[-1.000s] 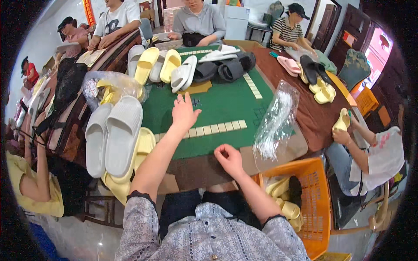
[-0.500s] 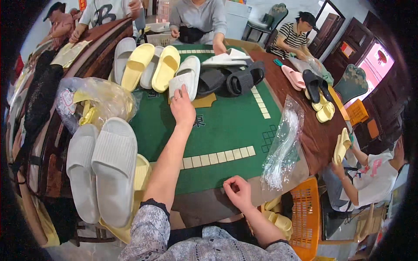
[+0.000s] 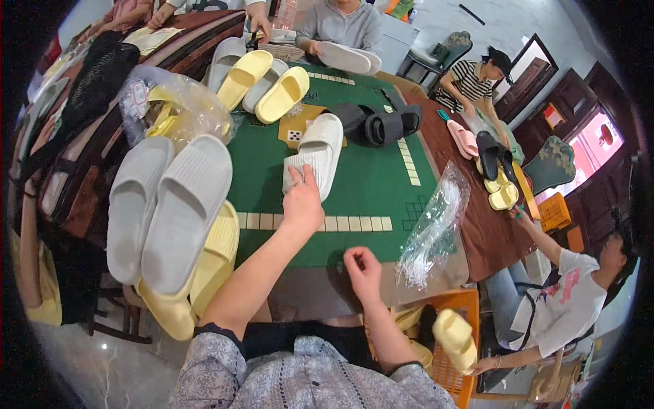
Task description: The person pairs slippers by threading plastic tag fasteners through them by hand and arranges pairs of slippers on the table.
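Note:
My left hand (image 3: 303, 204) is closed on the near end of a white slide slipper (image 3: 327, 140), thumb and fingers pinching it near the ribbed strap. The slipper lies over the green table mat (image 3: 266, 163); whether it touches the mat is unclear. By the near edge of the table my right hand (image 3: 364, 269) has its fingers curled in, and what it holds, if anything, is hidden. Beyond the white slipper sit black slides (image 3: 392, 126). To the left a pair of large grey slides (image 3: 187, 204) rests over yellow slides (image 3: 216, 255).
Yellow and grey slides (image 3: 283, 95) stand at the far left, beside a clear plastic bag (image 3: 180, 109). A packet of white strips (image 3: 436, 232) lies right. Below is an orange basket (image 3: 466, 303), where a co-worker's hand (image 3: 487, 363) holds yellow slippers. Another person opposite holds white slippers (image 3: 344, 58).
My left hand has drawn the white slipper nearer, away from the row. The person opposite has lifted white slippers off the table. The co-worker at right has brought yellow slippers down to the basket.

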A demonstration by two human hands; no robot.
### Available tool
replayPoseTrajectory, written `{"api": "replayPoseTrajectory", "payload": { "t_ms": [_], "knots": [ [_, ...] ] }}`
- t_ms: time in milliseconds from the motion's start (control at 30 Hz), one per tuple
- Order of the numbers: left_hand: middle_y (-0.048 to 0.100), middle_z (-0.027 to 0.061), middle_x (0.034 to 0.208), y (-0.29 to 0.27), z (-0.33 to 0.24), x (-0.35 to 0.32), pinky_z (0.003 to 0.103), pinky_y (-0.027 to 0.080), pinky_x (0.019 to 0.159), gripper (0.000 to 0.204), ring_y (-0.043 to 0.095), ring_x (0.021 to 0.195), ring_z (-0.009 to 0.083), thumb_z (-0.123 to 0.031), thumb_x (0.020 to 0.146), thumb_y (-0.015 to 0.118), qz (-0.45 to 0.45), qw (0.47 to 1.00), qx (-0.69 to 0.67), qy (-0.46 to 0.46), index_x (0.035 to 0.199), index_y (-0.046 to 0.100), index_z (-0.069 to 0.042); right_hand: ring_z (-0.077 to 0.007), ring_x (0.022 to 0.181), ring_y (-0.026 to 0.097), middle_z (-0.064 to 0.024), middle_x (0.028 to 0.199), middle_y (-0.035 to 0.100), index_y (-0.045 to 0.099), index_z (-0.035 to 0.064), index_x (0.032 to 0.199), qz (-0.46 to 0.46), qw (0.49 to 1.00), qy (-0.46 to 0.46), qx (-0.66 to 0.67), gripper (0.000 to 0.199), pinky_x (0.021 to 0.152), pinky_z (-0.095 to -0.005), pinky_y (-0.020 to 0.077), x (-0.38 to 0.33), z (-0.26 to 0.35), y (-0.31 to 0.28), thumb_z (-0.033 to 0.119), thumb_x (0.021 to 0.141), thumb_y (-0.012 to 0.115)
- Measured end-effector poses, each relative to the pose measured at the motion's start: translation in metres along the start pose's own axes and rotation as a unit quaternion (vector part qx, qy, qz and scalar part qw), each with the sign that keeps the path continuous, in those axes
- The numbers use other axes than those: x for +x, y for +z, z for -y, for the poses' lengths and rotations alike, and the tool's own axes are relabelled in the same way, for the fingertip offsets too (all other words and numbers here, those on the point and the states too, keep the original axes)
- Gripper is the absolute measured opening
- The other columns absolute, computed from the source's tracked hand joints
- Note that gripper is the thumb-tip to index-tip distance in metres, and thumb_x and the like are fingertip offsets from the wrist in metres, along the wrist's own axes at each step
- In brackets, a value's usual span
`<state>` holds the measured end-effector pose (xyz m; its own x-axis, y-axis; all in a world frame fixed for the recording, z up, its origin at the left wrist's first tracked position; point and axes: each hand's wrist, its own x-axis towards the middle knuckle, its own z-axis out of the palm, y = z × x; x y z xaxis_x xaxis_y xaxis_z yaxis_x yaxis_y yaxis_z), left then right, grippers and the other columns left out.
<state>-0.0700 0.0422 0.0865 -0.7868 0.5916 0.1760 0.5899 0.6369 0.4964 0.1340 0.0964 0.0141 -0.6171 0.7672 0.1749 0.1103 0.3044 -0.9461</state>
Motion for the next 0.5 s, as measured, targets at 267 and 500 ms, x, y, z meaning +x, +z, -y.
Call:
{"api": "replayPoseTrajectory", "payload": {
  "t_ms": [267,500],
  "knots": [
    [0.039,0.0319,0.144,-0.006,-0.006,-0.150,0.028,0.055,0.060,0.063,0.062,0.075,0.0206,-0.011,0.077,0.063,-0.084,0.933,0.253,0.241,0.137,0.045,-0.003,-0.0199,0.101,0.059,-0.0209,0.130,0.050,0.022,0.0022,0.148,-0.025,0.989,0.061,0.130,0.083,0.065,-0.0253,0.0525,0.016,0.010,-0.009,0.026,0.087,0.073],
    [0.047,0.0303,0.139,-0.024,0.012,-0.235,0.026,0.050,0.054,0.040,0.055,0.072,0.0168,-0.015,0.078,0.060,-0.116,0.884,0.248,0.379,0.118,0.061,-0.013,-0.0203,0.088,0.064,-0.0218,0.128,0.053,0.032,0.0066,0.147,0.027,0.999,0.015,-0.039,0.092,0.071,-0.0317,0.0532,0.016,-0.002,-0.027,0.030,0.073,0.082]
  ]
}}
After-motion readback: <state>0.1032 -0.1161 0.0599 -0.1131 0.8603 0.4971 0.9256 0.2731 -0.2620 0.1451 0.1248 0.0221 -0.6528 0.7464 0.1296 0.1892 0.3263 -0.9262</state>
